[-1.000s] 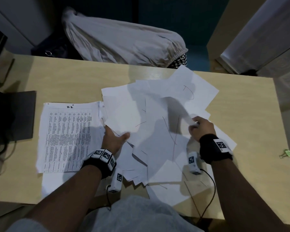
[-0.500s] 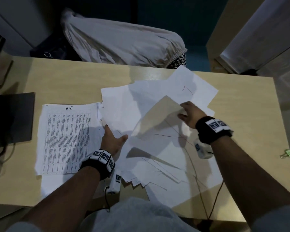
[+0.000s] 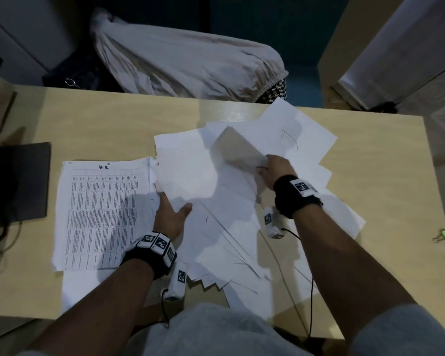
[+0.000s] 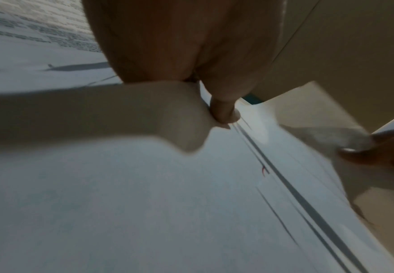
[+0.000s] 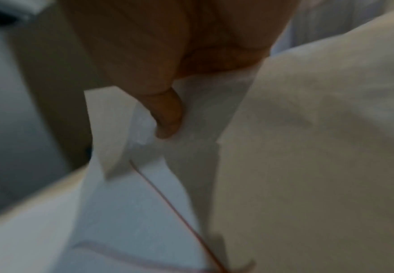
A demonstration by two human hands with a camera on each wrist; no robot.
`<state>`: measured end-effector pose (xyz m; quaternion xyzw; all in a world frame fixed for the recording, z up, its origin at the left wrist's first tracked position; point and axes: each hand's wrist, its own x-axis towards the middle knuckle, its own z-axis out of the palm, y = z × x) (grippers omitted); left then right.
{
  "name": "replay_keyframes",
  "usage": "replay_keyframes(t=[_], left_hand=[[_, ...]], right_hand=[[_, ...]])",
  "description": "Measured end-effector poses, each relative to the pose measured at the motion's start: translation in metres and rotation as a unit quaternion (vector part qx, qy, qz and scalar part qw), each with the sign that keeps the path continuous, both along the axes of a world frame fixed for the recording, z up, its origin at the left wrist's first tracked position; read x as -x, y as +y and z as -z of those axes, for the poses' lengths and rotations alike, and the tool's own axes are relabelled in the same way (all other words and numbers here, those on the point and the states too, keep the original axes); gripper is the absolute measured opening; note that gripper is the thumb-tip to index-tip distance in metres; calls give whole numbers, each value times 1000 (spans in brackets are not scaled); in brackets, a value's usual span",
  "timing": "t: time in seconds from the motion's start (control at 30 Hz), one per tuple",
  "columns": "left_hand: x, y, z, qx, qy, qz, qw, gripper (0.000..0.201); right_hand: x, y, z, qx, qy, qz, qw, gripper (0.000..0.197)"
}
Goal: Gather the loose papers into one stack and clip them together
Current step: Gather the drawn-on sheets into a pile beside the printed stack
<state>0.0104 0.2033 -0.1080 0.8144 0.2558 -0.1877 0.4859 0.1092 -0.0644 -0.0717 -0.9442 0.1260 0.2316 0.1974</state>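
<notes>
**Both hands in the loose paper pile**

The right hand (image 3: 274,170) pinched the edge of a lifted blank sheet (image 3: 238,147), thumb (image 5: 165,114) curled against the paper in the right wrist view, so the sheet stood tilted above the heap. The left hand (image 3: 171,217) lay at the pile's left edge with its thumb spread on top and the fingers slid under the sheets; the left wrist view showed a fingertip (image 4: 223,114) pressed against stacked paper edges, so this hand held a bundle of sheets between thumb and fingers.

The loose papers (image 3: 216,201) sprawled fanned and overlapping across the middle of the wooden counter (image 3: 385,176), several corners hanging over its near edge. Just left of the pile, touching it, lay a printed sheet (image 3: 103,214) of dense text in columns with a handwritten mark at the top. A green binder clip (image 3: 443,236) sat well apart near the counter's right edge. A dark flat object (image 3: 18,183) rested at the far left. Beyond the counter lay a rumpled pale cloth (image 3: 190,62)
</notes>
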Motion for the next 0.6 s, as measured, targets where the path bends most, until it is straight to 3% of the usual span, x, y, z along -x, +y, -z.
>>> replay_keyframes(t=[0.1,0.17,0.23,0.37,0.5,0.6], left_hand=[[-1,2,1,-13,10,9,1000,91],[-3,3,1,-12,16,14,1000,84],[-4,2,0,-10,12,12,1000,73],[-3,-4,-6,-7,3,29,1000,66],[-3,-7,-6,5,3,40,999,70],[-2,-9,-5,28,-24,51,998,64]], right_hand=[[15,-43,-8,-23,-48,179,982,35],[41,-78,-4,-6,-5,268,963,44],[69,-100,12,11,71,290,954,54],[91,-91,24,45,124,332,934,67],[83,-68,10,56,128,279,950,48],[79,-58,19,30,132,336,932,82]])
